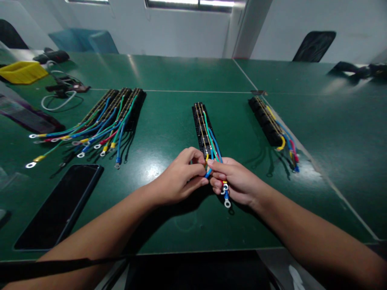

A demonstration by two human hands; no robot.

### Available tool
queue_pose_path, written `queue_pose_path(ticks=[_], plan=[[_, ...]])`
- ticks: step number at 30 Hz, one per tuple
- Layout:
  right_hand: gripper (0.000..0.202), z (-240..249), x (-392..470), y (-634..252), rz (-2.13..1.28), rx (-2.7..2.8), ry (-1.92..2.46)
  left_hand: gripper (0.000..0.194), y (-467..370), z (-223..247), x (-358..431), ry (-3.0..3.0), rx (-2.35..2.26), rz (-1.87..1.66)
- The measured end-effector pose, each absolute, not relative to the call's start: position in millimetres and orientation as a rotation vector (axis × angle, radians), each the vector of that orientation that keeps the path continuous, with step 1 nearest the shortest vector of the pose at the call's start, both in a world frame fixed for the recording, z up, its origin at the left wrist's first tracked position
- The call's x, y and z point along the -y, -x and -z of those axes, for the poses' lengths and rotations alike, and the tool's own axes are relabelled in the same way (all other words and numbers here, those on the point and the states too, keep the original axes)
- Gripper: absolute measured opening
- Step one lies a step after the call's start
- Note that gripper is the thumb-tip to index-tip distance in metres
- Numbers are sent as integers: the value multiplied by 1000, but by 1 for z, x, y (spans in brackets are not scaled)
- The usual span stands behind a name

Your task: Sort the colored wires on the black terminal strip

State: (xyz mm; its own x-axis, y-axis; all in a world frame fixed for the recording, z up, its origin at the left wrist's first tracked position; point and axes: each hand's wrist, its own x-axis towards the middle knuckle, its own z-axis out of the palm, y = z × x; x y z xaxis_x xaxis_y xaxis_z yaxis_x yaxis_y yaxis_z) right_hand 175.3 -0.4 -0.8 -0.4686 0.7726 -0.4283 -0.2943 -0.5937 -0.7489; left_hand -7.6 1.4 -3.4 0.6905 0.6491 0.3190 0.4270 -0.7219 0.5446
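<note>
In the middle of the green table a black strip [200, 125] with brass-coloured bars lies pointing away from me. Green, blue and yellow wires run along it toward my hands. My right hand [238, 179] is closed round the bundle of wires, and ring terminals [227, 201] with blue, red and yellow sleeves stick out below its fingers. My left hand [184, 175] pinches at the near end of the strip, its fingertips by a yellow wire and a blue wire [208, 173]. The fingers partly hide what the left hand grips.
Several similar wired strips [121, 106] lie side by side at the left, their ring terminals toward me. Another wired strip [266, 121] lies at the right. A phone [60, 207] rests at the front left. Farther back are a yellow bin [24, 72] and a white cable [60, 105].
</note>
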Motion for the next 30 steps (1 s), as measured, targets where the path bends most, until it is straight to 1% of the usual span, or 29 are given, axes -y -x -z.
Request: queue_pose_path(ticks=[6, 11, 17, 27, 30], plan=[[21, 2, 0, -175, -2097, 804, 1007, 18, 8, 3, -1, -2465, -810, -707], [18, 2, 1, -174, -2086, 822, 1025, 17, 7, -2, 2, -2423, -798, -723], [15, 0, 0, -176, -2115, 775, 1042, 20, 7, 5, -3, -2467, -822, -716], [18, 0, 1, -173, -2104, 822, 1043, 18, 7, -1, 2, -2426, -781, -716], [14, 0, 0, -175, -2105, 821, 1049, 19, 7, 2, 0, -2432, -779, -703]])
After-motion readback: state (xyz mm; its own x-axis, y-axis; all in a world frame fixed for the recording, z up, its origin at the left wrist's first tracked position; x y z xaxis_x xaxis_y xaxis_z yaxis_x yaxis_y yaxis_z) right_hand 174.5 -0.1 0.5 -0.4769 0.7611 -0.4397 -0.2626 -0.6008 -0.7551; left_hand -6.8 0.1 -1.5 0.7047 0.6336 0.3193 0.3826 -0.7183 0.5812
